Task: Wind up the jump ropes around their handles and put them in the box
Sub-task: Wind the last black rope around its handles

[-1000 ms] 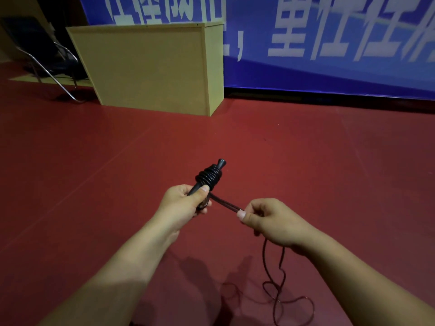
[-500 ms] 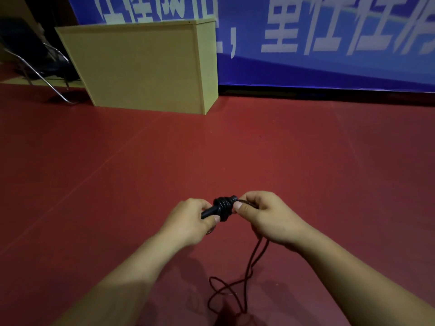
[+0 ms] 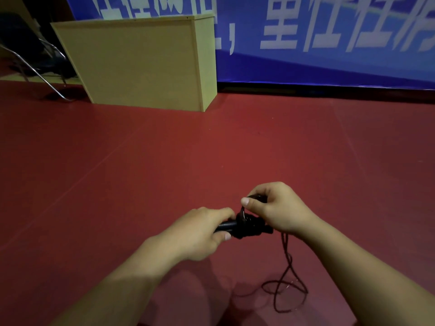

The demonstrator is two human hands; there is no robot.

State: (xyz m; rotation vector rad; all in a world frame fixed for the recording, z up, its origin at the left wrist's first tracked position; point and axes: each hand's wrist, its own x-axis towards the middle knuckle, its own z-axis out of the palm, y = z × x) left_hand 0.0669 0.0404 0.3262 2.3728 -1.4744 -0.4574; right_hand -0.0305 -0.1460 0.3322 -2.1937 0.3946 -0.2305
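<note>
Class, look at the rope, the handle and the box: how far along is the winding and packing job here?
Done: several coils already sit wound on the black handle. In hand: the left hand grips the handle while the right hand pinches the rope above the coils. Left: loose rope trails onto the red floor, and the bundle is not yet in the wooden box.

Black jump rope handles (image 3: 231, 225) held roughly level above the red floor, dark rope (image 3: 249, 224) coiled thickly around their right end, loose remainder hanging down into loops on the floor, pale wooden box (image 3: 141, 62) standing well beyond.
</note>
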